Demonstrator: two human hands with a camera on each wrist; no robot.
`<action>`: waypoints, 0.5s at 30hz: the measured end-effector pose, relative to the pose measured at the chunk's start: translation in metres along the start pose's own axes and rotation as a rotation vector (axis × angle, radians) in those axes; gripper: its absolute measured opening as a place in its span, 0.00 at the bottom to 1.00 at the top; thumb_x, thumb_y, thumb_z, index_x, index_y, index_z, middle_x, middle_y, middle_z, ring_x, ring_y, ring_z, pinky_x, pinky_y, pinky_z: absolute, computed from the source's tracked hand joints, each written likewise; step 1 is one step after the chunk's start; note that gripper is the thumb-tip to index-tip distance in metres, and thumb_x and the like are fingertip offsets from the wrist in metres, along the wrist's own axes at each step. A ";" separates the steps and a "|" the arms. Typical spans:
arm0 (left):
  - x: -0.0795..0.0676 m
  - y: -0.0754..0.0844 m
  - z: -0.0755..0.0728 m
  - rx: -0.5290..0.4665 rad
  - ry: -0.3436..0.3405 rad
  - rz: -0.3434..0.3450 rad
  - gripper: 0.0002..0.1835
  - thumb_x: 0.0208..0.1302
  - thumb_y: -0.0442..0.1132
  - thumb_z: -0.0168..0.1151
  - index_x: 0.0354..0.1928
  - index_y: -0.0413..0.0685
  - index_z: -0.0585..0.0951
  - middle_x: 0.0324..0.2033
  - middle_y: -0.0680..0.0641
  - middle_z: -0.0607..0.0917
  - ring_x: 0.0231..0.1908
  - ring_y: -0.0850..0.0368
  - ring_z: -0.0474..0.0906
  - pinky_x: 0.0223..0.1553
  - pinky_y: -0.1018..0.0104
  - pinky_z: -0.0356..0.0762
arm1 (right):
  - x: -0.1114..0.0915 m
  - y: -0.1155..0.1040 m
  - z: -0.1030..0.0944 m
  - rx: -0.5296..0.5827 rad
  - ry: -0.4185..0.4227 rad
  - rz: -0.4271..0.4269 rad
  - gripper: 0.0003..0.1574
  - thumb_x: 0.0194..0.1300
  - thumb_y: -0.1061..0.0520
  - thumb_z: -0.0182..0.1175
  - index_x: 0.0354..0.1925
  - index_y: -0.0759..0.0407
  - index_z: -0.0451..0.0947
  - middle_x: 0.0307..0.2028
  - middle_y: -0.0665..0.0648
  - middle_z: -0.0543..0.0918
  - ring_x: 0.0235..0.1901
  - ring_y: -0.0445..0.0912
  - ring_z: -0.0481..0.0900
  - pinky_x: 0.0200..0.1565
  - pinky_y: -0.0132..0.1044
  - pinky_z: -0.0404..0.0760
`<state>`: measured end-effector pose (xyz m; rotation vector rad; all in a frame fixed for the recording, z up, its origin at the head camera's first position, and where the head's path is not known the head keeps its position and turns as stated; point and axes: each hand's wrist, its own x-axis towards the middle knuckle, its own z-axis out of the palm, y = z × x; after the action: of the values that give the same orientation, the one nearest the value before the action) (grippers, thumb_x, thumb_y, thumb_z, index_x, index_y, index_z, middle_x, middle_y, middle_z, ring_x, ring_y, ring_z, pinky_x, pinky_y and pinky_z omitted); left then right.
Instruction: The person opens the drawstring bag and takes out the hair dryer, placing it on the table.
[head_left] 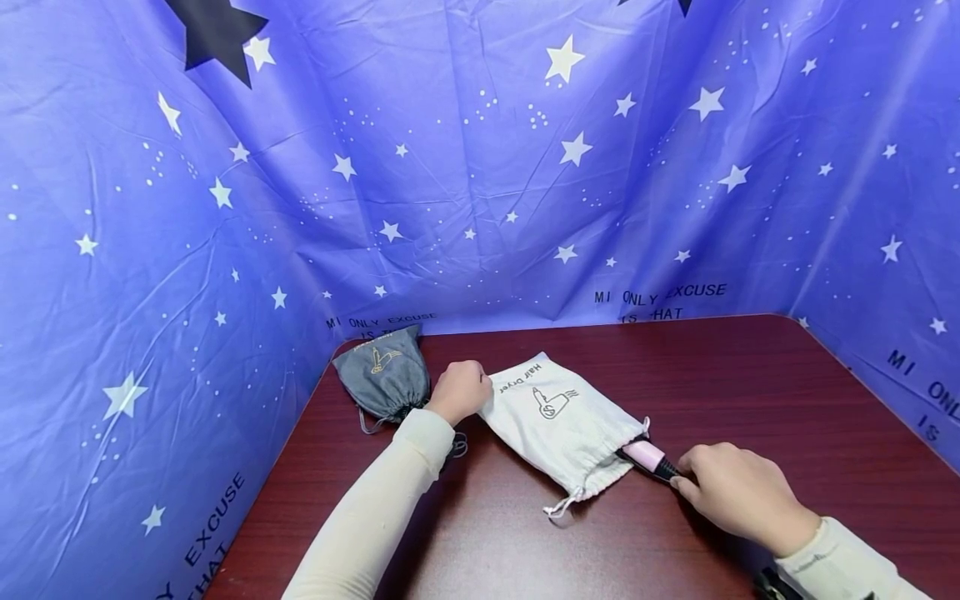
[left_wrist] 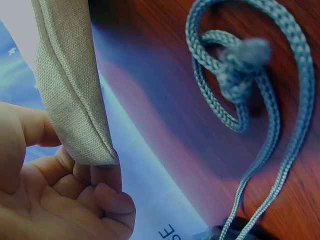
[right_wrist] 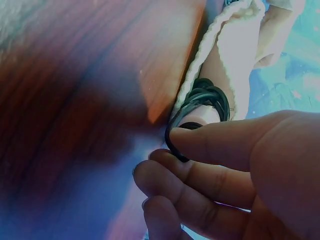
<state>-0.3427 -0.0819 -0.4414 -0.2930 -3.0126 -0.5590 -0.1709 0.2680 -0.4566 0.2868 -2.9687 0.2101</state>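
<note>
A white drawstring bag (head_left: 562,425) printed "Hair Dryer" lies slanted on the table, its open mouth toward the right. My left hand (head_left: 459,392) pinches its bottom corner; in the left wrist view the cloth corner (left_wrist: 82,110) sits between thumb and fingers. Out of the mouth pokes the pink handle (head_left: 643,454) of a hair dryer, the rest hidden inside the bag. My right hand (head_left: 738,496) pinches the dryer's black cord (right_wrist: 205,95) close to the handle, with the cord looped in a coil there.
Left of my left hand, a grey drawstring bag (head_left: 390,379) with a similar print rests near the table's back left corner. Its grey drawstring (left_wrist: 300,75) loops over the dark red table (head_left: 720,367). Blue star-patterned cloth (head_left: 465,167) hangs behind and on both sides.
</note>
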 end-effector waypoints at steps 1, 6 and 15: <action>0.000 0.000 0.000 0.000 0.002 0.000 0.14 0.62 0.43 0.48 0.20 0.55 0.78 0.23 0.53 0.80 0.24 0.56 0.75 0.29 0.62 0.72 | 0.000 0.001 0.000 0.000 -0.001 0.000 0.15 0.53 0.47 0.66 0.16 0.33 0.72 0.14 0.42 0.68 0.16 0.40 0.66 0.17 0.41 0.61; -0.001 -0.002 -0.001 0.003 0.011 0.011 0.16 0.62 0.42 0.48 0.18 0.55 0.77 0.21 0.53 0.79 0.23 0.56 0.74 0.28 0.63 0.72 | 0.000 0.004 0.000 -0.001 -0.005 0.000 0.10 0.53 0.47 0.66 0.20 0.32 0.77 0.16 0.41 0.71 0.17 0.39 0.68 0.17 0.43 0.62; -0.004 -0.009 -0.002 -0.027 0.015 0.018 0.17 0.61 0.41 0.47 0.14 0.53 0.74 0.15 0.52 0.75 0.18 0.56 0.70 0.25 0.64 0.70 | 0.000 0.007 0.000 -0.004 -0.005 -0.010 0.08 0.53 0.47 0.67 0.22 0.32 0.79 0.17 0.40 0.72 0.18 0.38 0.69 0.17 0.42 0.63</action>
<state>-0.3403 -0.0912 -0.4435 -0.3160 -2.9867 -0.5987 -0.1724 0.2744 -0.4572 0.3015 -2.9714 0.2021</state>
